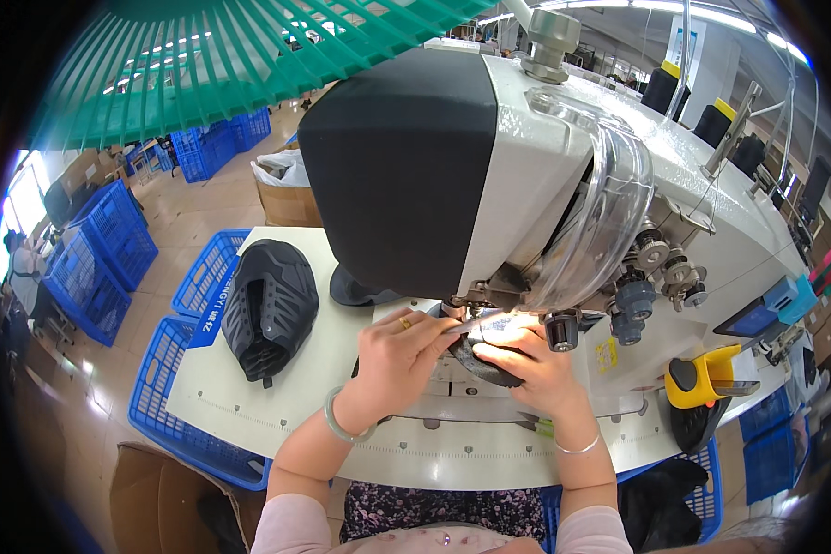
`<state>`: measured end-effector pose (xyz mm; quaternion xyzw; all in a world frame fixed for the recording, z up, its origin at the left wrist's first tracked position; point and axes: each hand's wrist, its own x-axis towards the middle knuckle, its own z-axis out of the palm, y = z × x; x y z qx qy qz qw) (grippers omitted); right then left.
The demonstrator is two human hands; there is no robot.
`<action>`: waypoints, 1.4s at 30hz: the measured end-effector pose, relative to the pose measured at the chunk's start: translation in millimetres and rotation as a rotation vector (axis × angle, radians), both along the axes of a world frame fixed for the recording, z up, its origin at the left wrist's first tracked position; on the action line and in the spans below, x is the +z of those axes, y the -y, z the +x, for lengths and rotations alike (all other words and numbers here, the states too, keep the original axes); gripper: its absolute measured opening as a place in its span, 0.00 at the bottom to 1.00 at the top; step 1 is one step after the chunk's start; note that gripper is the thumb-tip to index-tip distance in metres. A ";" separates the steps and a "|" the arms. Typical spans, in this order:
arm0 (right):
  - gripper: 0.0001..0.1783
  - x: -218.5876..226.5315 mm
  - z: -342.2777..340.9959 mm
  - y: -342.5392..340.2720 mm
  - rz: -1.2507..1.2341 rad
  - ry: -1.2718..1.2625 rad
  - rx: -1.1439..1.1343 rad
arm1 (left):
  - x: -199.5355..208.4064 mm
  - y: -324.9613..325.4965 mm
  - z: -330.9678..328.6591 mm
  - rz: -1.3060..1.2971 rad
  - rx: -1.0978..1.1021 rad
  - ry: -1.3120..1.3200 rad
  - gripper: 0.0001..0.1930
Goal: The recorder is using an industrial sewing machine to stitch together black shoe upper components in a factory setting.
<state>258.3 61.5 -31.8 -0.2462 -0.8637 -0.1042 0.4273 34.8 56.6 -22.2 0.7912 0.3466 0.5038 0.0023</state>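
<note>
The left hand (395, 362) has its fingers drawn together in a pinch on a thin grey strip (471, 323), whose free end points toward the right hand (543, 377). The right hand's fingers are slightly spread and bent over a dark piece (486, 367), touching it; whether they grip it or only press, I cannot tell. That piece lies between the two hands, on the desk (291, 406) under the machine (402, 166), whose head rises just beyond the fingers.

For writing, white lettering runs along a blue crate (190, 294), well to the left of the fingers. A yellow label (606, 355) with dark marks sits just right of the right fingers. Nearer the wearer than both hands, a printed scale (469, 450) follows the desk's edge. A black shoe (272, 309) rests left of the left fingers.
</note>
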 end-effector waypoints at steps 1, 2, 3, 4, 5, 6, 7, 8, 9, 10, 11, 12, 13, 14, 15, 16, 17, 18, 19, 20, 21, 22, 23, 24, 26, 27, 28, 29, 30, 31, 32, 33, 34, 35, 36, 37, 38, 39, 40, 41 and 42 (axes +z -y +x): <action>0.25 1.6 -0.5 2.2 0.011 0.008 0.008 | -1.1 -0.6 0.8 0.011 -0.004 0.014 0.13; 0.26 2.4 -0.9 4.8 -0.025 0.022 -0.005 | -2.0 -0.4 2.0 0.037 -0.003 0.001 0.13; 0.27 3.0 -1.0 7.0 -0.060 0.015 -0.010 | -2.4 0.6 3.1 0.051 -0.001 -0.022 0.14; 0.27 3.2 -0.3 9.0 -0.061 0.035 -0.018 | -2.8 3.1 4.0 0.062 -0.002 -0.012 0.14; 0.27 2.9 0.9 11.1 -0.116 0.011 -0.025 | -3.0 6.9 4.8 0.125 0.030 -0.081 0.14; 0.27 2.0 1.8 12.1 -0.178 -0.017 -0.038 | -2.8 10.3 5.5 0.175 0.061 -0.161 0.15; 0.27 0.5 2.4 12.0 -0.169 -0.015 -0.030 | -2.3 13.1 6.1 0.190 0.064 -0.152 0.15; 0.25 -1.4 2.8 11.0 -0.174 0.006 -0.028 | -1.6 15.2 6.5 0.206 0.072 -0.164 0.15; 0.24 -3.6 3.4 9.7 -0.146 0.011 -0.034 | -0.8 16.6 6.7 0.221 0.079 -0.175 0.15; 0.24 -5.7 4.6 8.7 -0.178 0.025 -0.025 | 0.0 17.4 6.8 0.223 0.079 -0.177 0.15; 0.24 -8.0 5.2 7.3 -0.178 0.013 -0.011 | 0.7 17.9 6.9 0.228 0.087 -0.197 0.16; 0.24 -10.2 6.1 6.3 -0.157 -0.005 -0.011 | 1.1 18.4 6.9 0.233 0.095 -0.216 0.17; 0.24 -12.2 6.7 5.4 -0.177 0.000 0.005 | 1.3 18.5 6.8 0.235 0.096 -0.217 0.17; 0.25 -14.1 7.1 4.7 -0.182 -0.005 0.011 | 1.3 18.9 6.8 0.233 0.097 -0.227 0.17; 0.25 -15.6 7.5 4.5 -0.171 -0.021 0.011 | 1.1 19.2 6.6 0.231 0.099 -0.236 0.18; 0.25 -16.7 7.3 3.9 -0.187 -0.010 0.017 | 1.0 19.0 6.3 0.232 0.098 -0.236 0.18; 0.25 -17.5 7.3 4.0 -0.182 -0.009 0.007 | 0.7 18.9 6.0 0.223 0.097 -0.241 0.18; 0.26 -17.8 6.8 3.8 -0.177 -0.009 -0.004 | 0.5 18.7 5.5 0.215 0.095 -0.245 0.19; 0.26 -17.5 6.1 3.4 -0.175 -0.009 -0.005 | 0.5 18.0 5.0 0.217 0.095 -0.245 0.19; 0.26 -16.8 5.4 3.6 -0.160 -0.017 -0.009 | 0.6 17.4 4.3 0.200 0.080 -0.268 0.18; 0.25 -15.9 3.7 3.1 -0.146 -0.025 -0.013 | 0.9 16.6 3.9 0.176 0.068 -0.304 0.18; 0.25 -13.9 3.5 3.9 -0.146 -0.025 -0.014 | 1.2 15.9 3.8 0.183 0.065 -0.290 0.18; 0.26 -11.7 3.2 4.8 -0.131 -0.016 -0.030 | 1.6 15.2 3.6 0.183 0.061 -0.302 0.18; 0.27 -9.3 1.2 4.6 -0.104 -0.050 -0.027 | 2.4 14.3 3.4 0.172 0.059 -0.324 0.19; 0.27 -4.4 -2.3 5.5 -0.081 -0.005 -0.052 | 3.8 13.2 3.2 0.194 0.061 -0.303 0.18; 0.27 -2.2 -4.1 5.9 -0.053 -0.027 -0.043 | 4.1 12.6 3.4 0.205 0.065 -0.287 0.18; 0.27 -0.2 -4.9 7.9 -0.048 0.000 -0.060 | 4.6 12.3 2.4 0.206 0.063 -0.287 0.18; 0.28 0.8 -6.6 9.5 -0.070 -0.016 -0.054 | 4.9 11.6 0.6 0.227 0.046 -0.303 0.17; 0.28 2.1 -5.9 11.3 -0.123 -0.027 -0.048 | 4.5 10.7 0.4 0.236 0.031 -0.319 0.17; 0.28 2.7 -5.5 13.0 -0.091 -0.023 -0.048 | 3.7 9.4 0.2 0.249 0.030 -0.309 0.17; 0.30 2.2 -5.8 14.3 -0.112 0.002 -0.071 | 2.8 7.4 0.0 0.263 0.009 -0.248 0.16; 0.31 1.7 -5.3 15.7 -0.162 -0.019 -0.062 | 1.7 5.6 0.1 0.257 -0.013 -0.202 0.15; 0.31 0.4 -5.9 15.8 -0.139 0.029 -0.092 | 0.4 3.2 0.4 0.272 -0.010 -0.183 0.15; 0.30 -1.0 -6.6 15.6 -0.108 0.064 -0.101 | -0.8 0.8 0.9 0.111 -0.019 -0.050 0.14; 0.29 -2.2 -6.8 15.7 -0.062 0.095 -0.117 | -2.1 -0.7 1.8 -0.076 -0.014 0.070 0.13; 0.29 -3.2 -6.8 15.8 -0.079 0.099 -0.107 | -3.6 -1.1 3.3 -0.052 -0.026 0.083 0.13; 0.30 -3.9 -6.7 16.2 -0.090 0.099 -0.106 | -5.0 -0.6 5.7 -0.023 0.006 0.095 0.14; 0.31 -4.2 -6.7 16.8 -0.100 0.099 -0.104 | -6.0 0.4 7.8 0.000 0.034 0.096 0.14; 0.31 -3.9 -6.1 17.9 -0.101 0.099 -0.103 | -6.5 2.6 9.4 0.005 0.040 0.106 0.14; 0.33 -3.1 -5.4 19.4 -0.048 0.116 -0.121 | -6.6 5.3 10.7 0.110 0.050 0.016 0.14; 0.34 -1.8 -5.2 20.7 -0.014 0.103 -0.136 | -5.8 7.7 11.0 0.203 0.056 -0.085 0.15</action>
